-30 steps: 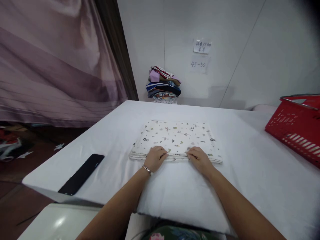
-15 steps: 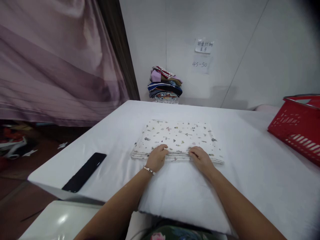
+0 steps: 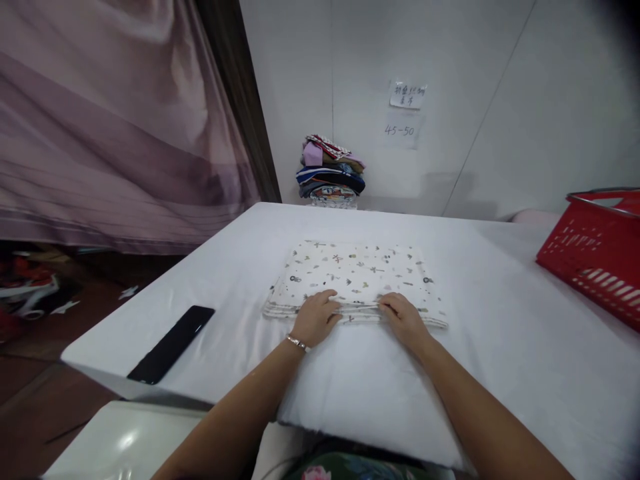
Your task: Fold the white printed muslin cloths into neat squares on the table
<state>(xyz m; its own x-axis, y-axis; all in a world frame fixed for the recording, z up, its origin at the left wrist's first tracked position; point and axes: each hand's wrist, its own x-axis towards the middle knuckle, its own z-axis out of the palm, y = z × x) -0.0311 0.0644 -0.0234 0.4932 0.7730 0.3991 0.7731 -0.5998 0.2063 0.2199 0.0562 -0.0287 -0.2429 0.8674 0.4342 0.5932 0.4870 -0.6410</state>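
Observation:
A white cloth printed with small plants and animals lies folded flat in several layers on the table. At its near edge, my left hand rests on the layers, thumb and fingers apart around the edge; a bracelet circles that wrist. To the right along the same edge, my right hand pinches a top layer between thumb and fingers. The cloth's folded layers show between the two hands.
A black phone lies on the white-covered table at left. A red basket stands at the right edge. Folded textiles are piled by the wall behind. A pink curtain hangs at left, and a pale stool stands below.
My left thumb has moved apart from the fingers, slightly to the right along the edge. My right hand and the cloth stay almost still.

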